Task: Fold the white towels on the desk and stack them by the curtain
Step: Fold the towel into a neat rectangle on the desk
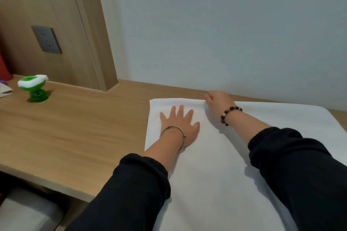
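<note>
A white towel (225, 155) lies spread over the right part of the wooden desk (75, 127), running off the lower edge of the view. My left hand (178, 124) lies flat on its far left part, fingers straight and spread, a metal bangle on the wrist. My right hand (217, 100) is at the towel's far edge near the wall, fingers curled down onto the hem; a bead bracelet sits on that wrist. Whether it pinches the cloth is hidden by the knuckles.
A green and white toy-like gadget (34, 88) stands at the desk's far left. A dark wall socket (46, 39) sits on the wood panel behind it. A red object (4, 69) and a paper corner (5, 91) show at the left edge. A grey seat (28, 210) is below the desk.
</note>
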Available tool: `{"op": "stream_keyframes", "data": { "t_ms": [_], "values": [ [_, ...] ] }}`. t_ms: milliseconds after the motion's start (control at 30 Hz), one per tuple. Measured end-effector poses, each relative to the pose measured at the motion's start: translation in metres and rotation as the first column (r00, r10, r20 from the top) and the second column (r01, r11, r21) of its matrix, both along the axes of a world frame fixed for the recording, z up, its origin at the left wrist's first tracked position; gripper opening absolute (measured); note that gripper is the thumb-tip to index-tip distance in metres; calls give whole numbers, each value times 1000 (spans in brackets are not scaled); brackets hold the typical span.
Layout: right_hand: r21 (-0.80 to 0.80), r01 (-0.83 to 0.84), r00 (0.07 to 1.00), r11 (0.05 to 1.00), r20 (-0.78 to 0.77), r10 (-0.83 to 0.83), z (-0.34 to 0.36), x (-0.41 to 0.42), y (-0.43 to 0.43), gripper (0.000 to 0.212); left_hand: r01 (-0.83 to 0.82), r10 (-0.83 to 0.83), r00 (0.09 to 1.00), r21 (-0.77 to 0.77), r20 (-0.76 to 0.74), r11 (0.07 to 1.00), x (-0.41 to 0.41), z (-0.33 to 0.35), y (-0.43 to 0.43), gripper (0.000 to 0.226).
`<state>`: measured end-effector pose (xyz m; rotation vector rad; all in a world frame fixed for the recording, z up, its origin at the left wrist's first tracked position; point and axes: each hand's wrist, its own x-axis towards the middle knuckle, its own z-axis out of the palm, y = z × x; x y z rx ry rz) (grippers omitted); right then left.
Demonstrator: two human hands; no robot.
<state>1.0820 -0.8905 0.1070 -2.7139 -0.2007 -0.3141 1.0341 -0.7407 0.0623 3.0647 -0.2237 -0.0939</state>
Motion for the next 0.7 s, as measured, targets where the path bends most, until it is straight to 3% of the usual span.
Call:
{"op": "stream_keyframes", "data": {
  "t_ms": [67,233,567,700],
  "values": [
    [66,36,997,997,-71,-32,11,13,3,30,-5,5,1000,2,4,1000,-1,0,0,62],
    [-177,-89,950,980,-311,31,22,33,5,18,-9,9,1000,-7,8,1000,-1,0,0,64],
    [-384,-157,963,910,-265,54,18,40,11,22,-1,1,1000,-37,23,999,0,-1,0,64],
    [-452,-174,968,875,-244,66,16,38,16,35,1,0,1000,-43,21,999,0,-1,0,64]
  ]
}}
